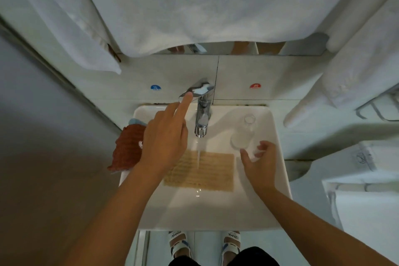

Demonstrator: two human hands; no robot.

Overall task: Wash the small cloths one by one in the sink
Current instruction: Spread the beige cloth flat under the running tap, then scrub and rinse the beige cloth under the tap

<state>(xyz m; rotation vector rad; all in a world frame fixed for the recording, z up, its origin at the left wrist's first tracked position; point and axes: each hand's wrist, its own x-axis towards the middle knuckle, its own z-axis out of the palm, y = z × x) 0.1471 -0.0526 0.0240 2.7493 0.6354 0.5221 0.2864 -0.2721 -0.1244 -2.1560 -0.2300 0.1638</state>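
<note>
At about nine o'clock, a rust-red cloth (pixel 127 149) hangs over the left rim of the sink (pixel 278 179), with a corner of a blue cloth (pixel 136 121) peeking out just behind it. Your left hand (pixel 165 136) reaches toward eleven o'clock, its fingers straight and its fingertips (pixel 187 97) touching the lever of the chrome faucet (pixel 203 112); it holds nothing. Water (pixel 198 153) runs from the spout straight down onto a beige cloth (pixel 213 170) lying flat in the basin at the centre, partly under your left wrist. At two o'clock from that cloth, a clear glass bottle (pixel 243 134) stands on the sink's right ledge. Your right hand (pixel 260 164), at three o'clock, has its fingers curled round a small clear object (pixel 258 153) just beside the bottle; what it is you cannot tell. White towels (pixel 194 6) hang across twelve o'clock.
</note>
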